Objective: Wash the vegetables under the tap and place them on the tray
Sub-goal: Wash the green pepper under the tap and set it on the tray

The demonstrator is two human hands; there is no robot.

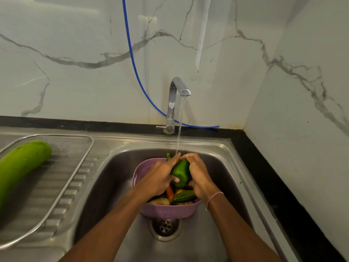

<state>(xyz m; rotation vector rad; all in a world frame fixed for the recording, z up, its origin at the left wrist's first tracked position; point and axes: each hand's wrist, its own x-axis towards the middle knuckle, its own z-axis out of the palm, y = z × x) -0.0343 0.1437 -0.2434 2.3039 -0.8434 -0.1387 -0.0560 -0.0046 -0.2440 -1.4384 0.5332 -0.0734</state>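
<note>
Marble-tiled corner, stainless steel sink [117, 173], chrome tap [172, 103] running. Left hand [160, 178] and right hand [200, 176], fingers curled, clasp a glossy green bell pepper [181, 172] above a lilac plastic colander [170, 210].

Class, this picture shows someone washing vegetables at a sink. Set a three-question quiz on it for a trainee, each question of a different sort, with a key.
1. Which orange vegetable shows in the purple basket?
2. True or false: the left hand and the right hand both hold the green pepper under water running from the tap.
3. The long green gourd lies: A in the purple basket; B on the tray left of the sink; C in the right hand.
Key: 1 carrot; 2 true; 3 B.
</note>
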